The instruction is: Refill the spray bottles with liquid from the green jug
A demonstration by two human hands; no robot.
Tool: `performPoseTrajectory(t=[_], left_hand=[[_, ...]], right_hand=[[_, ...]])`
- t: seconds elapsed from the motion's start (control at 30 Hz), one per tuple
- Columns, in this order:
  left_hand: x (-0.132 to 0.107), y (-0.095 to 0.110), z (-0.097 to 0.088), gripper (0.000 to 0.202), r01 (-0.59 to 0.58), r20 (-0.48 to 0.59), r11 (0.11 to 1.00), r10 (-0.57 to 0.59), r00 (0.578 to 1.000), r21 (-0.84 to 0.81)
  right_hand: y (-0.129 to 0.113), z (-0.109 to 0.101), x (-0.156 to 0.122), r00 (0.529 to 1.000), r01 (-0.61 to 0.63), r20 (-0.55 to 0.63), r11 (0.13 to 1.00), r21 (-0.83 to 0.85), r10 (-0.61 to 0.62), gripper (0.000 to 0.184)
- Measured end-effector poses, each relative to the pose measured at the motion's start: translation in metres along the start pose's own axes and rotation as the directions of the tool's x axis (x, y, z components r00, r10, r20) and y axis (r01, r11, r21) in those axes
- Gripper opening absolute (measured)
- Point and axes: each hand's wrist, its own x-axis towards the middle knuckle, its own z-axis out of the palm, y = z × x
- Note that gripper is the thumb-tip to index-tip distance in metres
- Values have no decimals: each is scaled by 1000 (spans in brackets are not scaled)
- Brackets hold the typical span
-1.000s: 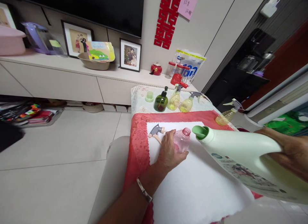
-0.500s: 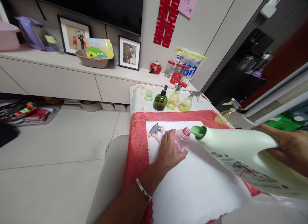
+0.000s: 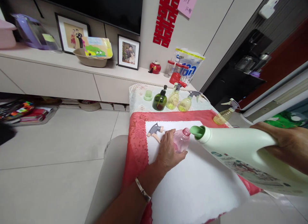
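My left hand (image 3: 169,150) is wrapped round a pink see-through bottle (image 3: 181,141), tilted a little to the right with its threaded mouth uncovered. From the right, my right hand (image 3: 286,140) grips the handle of a large pale green detergent jug (image 3: 240,137). The jug lies tipped on its side, its green spout (image 3: 197,131) close beside the bottle's mouth. I cannot make out any liquid between the two. A grey and peach spray trigger head (image 3: 156,131) rests on the white mat (image 3: 192,185), left of the bottle.
Behind the mat stand a green cap (image 3: 148,95), a dark green pump bottle (image 3: 159,100) and yellow spray bottles (image 3: 172,100). Another spray bottle (image 3: 223,116) is at the table's right edge. A red cloth (image 3: 137,143) lies under the mat. Beyond is a low cabinet (image 3: 115,86) with picture frames.
The jug has come down very slightly at its rear. Both hands keep their grips, and the spout stays beside the bottle's mouth. The view has shifted a little.
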Motion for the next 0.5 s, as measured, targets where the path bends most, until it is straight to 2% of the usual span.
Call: performPoseTrajectory(t=[0.2,0.5], left_hand=[[0,-3,2,85,-26,-7,1000,26,1000,10],[0,-2,1,86,-12,1,1000,12,1000,14]], right_hand=[[-6,-8,1,1000,13,24,998,-55,-12,45],[-14,-15,0,996,-67,47,993,-101,73,48]])
